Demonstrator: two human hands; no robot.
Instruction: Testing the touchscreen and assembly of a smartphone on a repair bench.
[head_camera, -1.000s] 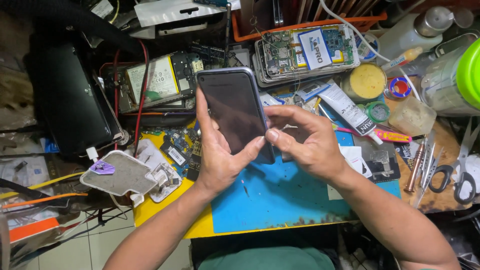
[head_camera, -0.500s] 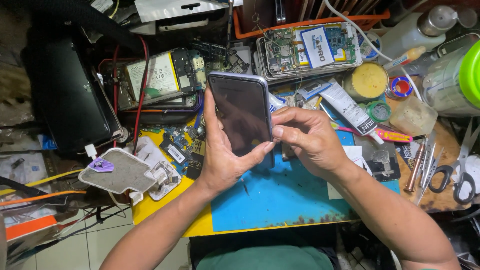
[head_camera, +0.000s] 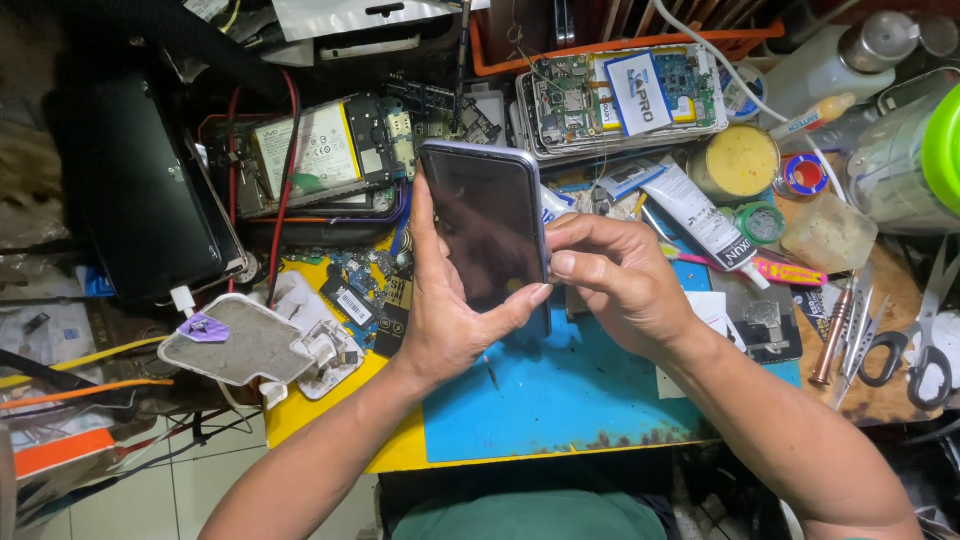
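A dark-screened smartphone (head_camera: 487, 225) stands upright above a blue work mat (head_camera: 560, 390). My left hand (head_camera: 445, 320) cradles it from the left and below, thumb along the left edge, fingertips wrapped onto the lower right edge. My right hand (head_camera: 620, 285) presses its thumb and fingers against the phone's right edge near the middle. The screen is black and faces me.
Two opened phones with exposed batteries and boards lie behind, one at the left (head_camera: 320, 160), one at the right (head_camera: 625, 95). A glue tube (head_camera: 705, 215), round tins (head_camera: 735, 160), tweezers (head_camera: 835, 330) and scissors (head_camera: 915, 345) sit at the right. A white cracked phone back (head_camera: 245, 340) lies at the left.
The phone has shifted slightly right and tilted more upright in both hands. My right fingers have moved closer onto its right edge.
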